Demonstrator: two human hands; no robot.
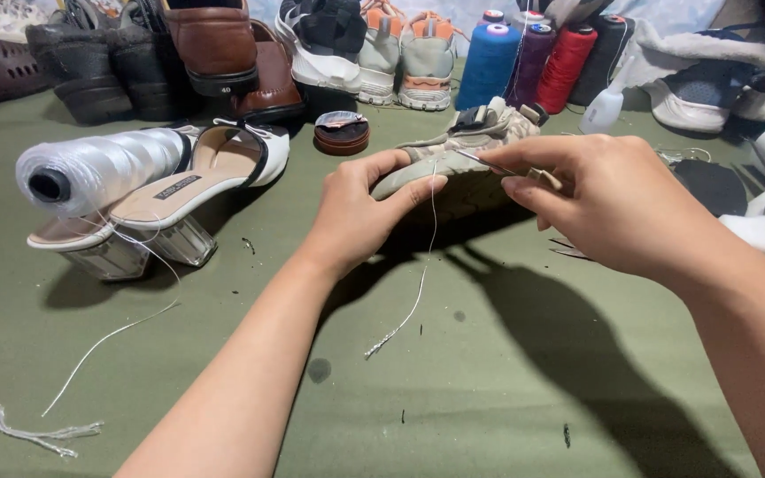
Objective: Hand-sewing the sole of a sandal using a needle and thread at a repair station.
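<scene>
Loose white thread hangs down over the green table. Left hand grips the grey sneaker at its sole edge; right hand pinches a metal awl against it. Behind: white thread spool on 2 clear-heeled sandals, then 5 thread cones and a row of shoes.

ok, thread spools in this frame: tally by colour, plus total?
Big white thread spool lying on the sandals: 1
Upright blue thread spool: 1
Upright purple thread spool: 1
Upright red thread spool: 1
Upright black thread spool: 1
Total: 5
</scene>
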